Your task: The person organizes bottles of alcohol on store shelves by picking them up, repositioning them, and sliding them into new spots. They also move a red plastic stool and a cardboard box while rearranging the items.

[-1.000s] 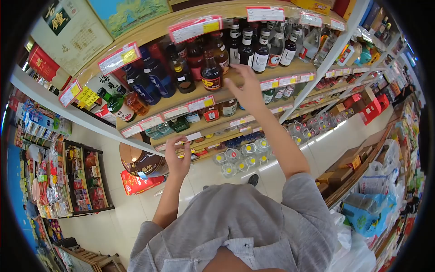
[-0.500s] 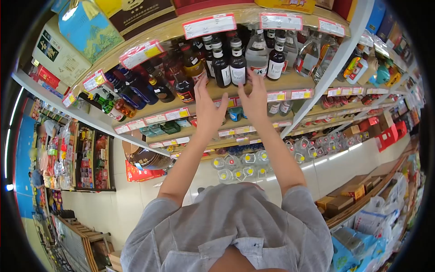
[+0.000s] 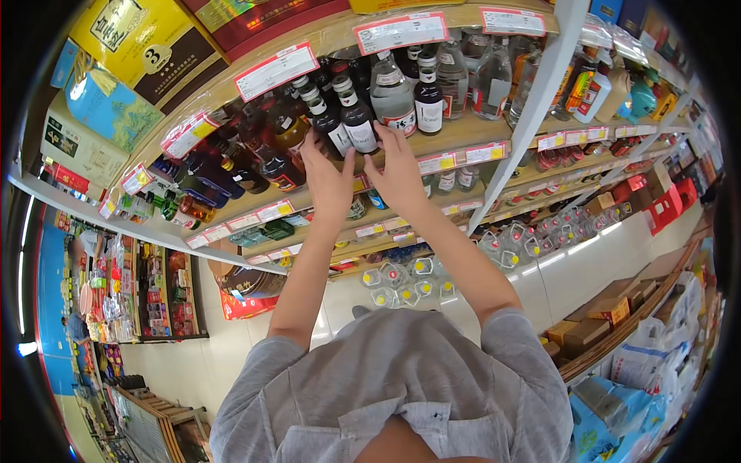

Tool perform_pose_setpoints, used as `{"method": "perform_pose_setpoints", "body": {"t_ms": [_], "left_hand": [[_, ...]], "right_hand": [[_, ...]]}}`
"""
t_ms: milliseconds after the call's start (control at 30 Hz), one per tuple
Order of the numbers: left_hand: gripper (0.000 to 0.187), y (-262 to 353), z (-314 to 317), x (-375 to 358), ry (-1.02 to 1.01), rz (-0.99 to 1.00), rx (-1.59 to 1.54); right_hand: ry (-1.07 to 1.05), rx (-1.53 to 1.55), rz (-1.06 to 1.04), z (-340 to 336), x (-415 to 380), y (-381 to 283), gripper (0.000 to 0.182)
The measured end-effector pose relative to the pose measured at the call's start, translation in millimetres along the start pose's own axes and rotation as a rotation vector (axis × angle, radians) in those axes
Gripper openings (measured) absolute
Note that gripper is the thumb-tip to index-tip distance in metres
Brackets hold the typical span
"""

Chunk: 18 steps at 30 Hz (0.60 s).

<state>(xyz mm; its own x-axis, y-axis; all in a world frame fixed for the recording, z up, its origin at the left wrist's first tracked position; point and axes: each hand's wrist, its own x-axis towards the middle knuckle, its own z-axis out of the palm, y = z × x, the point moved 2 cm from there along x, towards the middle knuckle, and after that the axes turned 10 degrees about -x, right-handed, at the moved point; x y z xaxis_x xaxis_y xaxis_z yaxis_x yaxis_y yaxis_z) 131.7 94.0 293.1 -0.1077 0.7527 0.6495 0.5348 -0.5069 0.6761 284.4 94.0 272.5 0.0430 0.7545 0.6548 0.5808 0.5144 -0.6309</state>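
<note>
Two small dark bottles with white labels stand side by side at the shelf's front: a left bottle (image 3: 338,137) and a right bottle (image 3: 358,130). My left hand (image 3: 330,181) has its fingers along the left bottle's outer side and its thumb in front. On the other side, my right hand (image 3: 397,176) holds the right bottle likewise, fingers at its outer side and thumb low in front. The bottles' lower parts are partly covered by my hands. A clear bottle with a red-and-white label (image 3: 395,100) and another dark white-labelled bottle (image 3: 428,108) stand to the right.
Brown and amber bottles (image 3: 279,171) crowd the shelf to the left. Price tags (image 3: 275,71) line the shelf above, which carries boxes (image 3: 147,50). A grey upright post (image 3: 532,100) borders the right side. Large clear jugs (image 3: 409,285) stand on the floor below.
The view has shifted, so the shelf appears further left. My hands have drawn closer together around the two dark bottles, my left hand coming in against the left one.
</note>
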Motion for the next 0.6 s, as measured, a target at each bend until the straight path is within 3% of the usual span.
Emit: {"method": "perform_pose_setpoints", "body": {"t_ms": [233, 433, 600], "left_hand": [[0.078, 5, -3, 2, 0.06, 0.006, 0.068], [0.074, 4, -2, 2, 0.107, 0.043, 0.073], [0.072, 3, -6, -2, 0.113, 0.066, 0.023]], "right_hand": [[-0.083, 0.13, 0.042, -7, 2, -6, 0.061], [0.289, -0.116, 0.027, -68, 26, 18, 0.046], [0.111, -0.293, 0.175, -103, 91, 12, 0.044]]}}
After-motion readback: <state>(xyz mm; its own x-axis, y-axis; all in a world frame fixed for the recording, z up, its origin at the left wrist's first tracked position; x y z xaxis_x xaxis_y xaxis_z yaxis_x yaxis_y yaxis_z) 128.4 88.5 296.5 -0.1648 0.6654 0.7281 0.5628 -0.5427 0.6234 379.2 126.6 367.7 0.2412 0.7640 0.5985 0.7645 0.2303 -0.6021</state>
